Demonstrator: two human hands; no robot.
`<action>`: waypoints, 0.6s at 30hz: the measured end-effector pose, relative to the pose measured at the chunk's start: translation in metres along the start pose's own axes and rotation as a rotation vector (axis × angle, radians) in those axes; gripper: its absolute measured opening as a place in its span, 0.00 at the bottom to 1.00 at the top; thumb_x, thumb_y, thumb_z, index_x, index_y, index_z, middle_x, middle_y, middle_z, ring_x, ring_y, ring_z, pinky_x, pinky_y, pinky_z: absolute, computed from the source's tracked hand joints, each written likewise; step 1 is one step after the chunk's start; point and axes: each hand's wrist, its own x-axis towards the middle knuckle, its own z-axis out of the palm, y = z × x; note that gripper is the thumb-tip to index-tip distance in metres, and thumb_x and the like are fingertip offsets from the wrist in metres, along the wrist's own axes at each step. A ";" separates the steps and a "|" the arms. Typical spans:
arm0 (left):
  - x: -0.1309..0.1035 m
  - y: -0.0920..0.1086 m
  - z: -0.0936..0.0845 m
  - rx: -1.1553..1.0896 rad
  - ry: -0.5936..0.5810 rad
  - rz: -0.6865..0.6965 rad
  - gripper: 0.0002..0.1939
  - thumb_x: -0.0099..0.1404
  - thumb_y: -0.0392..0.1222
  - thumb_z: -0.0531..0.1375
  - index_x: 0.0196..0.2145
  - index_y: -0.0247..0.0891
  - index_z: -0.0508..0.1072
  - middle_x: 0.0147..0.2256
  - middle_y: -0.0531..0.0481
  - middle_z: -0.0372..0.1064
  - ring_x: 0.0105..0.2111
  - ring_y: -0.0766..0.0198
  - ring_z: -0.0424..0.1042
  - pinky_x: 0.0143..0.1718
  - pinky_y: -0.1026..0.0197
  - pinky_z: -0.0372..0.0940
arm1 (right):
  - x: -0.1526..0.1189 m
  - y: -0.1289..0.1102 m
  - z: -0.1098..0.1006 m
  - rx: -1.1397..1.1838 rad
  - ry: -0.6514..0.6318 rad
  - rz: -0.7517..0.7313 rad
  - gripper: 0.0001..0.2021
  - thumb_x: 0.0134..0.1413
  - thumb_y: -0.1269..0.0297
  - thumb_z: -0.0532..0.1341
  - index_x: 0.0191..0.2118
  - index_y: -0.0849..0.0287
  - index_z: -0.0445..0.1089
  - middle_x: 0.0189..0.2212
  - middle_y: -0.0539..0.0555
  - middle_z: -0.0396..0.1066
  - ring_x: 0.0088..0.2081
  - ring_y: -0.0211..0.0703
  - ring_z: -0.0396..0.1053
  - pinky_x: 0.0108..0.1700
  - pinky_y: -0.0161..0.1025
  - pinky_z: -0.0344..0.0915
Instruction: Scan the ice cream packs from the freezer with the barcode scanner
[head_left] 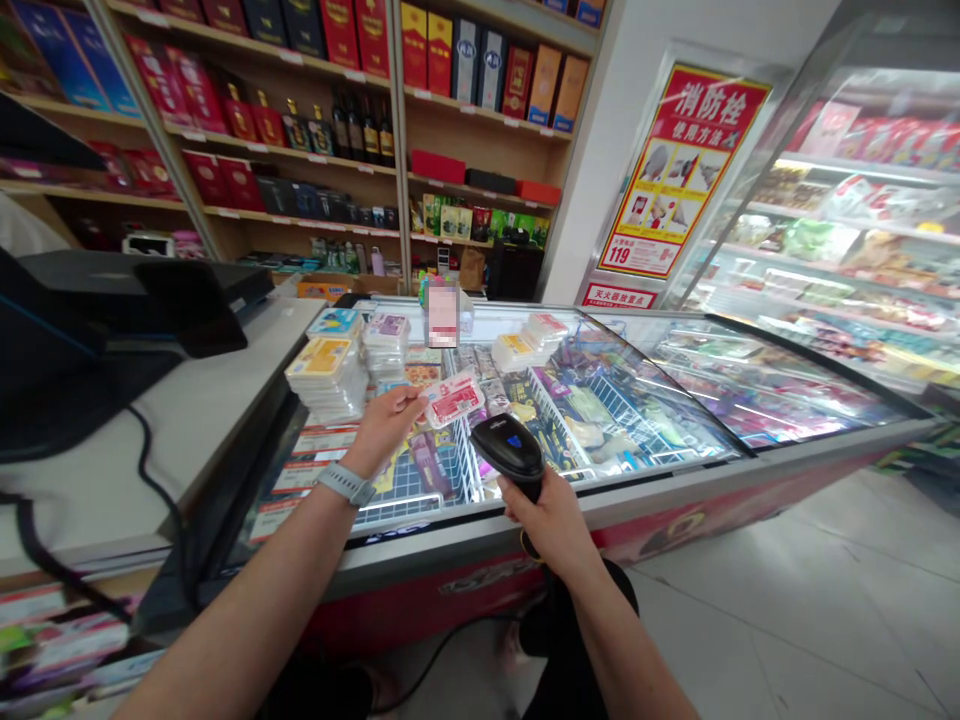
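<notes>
Pinched in my left hand (390, 425) is a flat, clear-wrapped packet with red print (454, 400), held by its left edge above the freezer's glass top. My right hand (553, 520) wraps round the handle of a black barcode scanner (510, 446), whose head points toward the packet with a small gap between them. Left of the packet stand stacks of similar packets, one with yellow labels (328, 370) and one with purple labels (387, 345). Another pile (529, 342), with yellow and red labels, lies farther back on the glass.
A chest freezer (637, 500) full of bagged goods and wire baskets spans the front. To the left, a counter (97, 480) carries a dark screen device (191, 308) and cables. Shelves of boxes and bottles (360, 130) stand behind, and a lit display fridge (862, 220) is at right.
</notes>
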 end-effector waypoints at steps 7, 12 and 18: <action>0.002 -0.003 -0.002 -0.134 0.161 -0.079 0.17 0.49 0.50 0.67 0.32 0.34 0.75 0.23 0.50 0.72 0.24 0.65 0.70 0.24 0.65 0.61 | 0.000 0.001 -0.001 0.044 0.035 0.069 0.16 0.54 0.50 0.61 0.36 0.60 0.68 0.23 0.54 0.73 0.26 0.45 0.72 0.31 0.38 0.67; 0.005 -0.009 -0.008 -0.268 0.346 -0.130 0.12 0.53 0.47 0.64 0.30 0.35 0.71 0.22 0.52 0.71 0.23 0.67 0.71 0.32 0.61 0.70 | 0.003 0.001 -0.003 0.179 0.000 0.133 0.19 0.52 0.47 0.61 0.32 0.61 0.67 0.22 0.53 0.70 0.23 0.43 0.71 0.28 0.37 0.67; -0.005 -0.010 -0.005 -0.412 0.347 -0.218 0.08 0.54 0.41 0.64 0.27 0.33 0.71 0.23 0.49 0.73 0.25 0.66 0.73 0.40 0.56 0.73 | 0.005 0.011 -0.007 0.222 0.001 0.137 0.19 0.51 0.47 0.63 0.31 0.61 0.67 0.22 0.52 0.70 0.22 0.41 0.69 0.27 0.36 0.67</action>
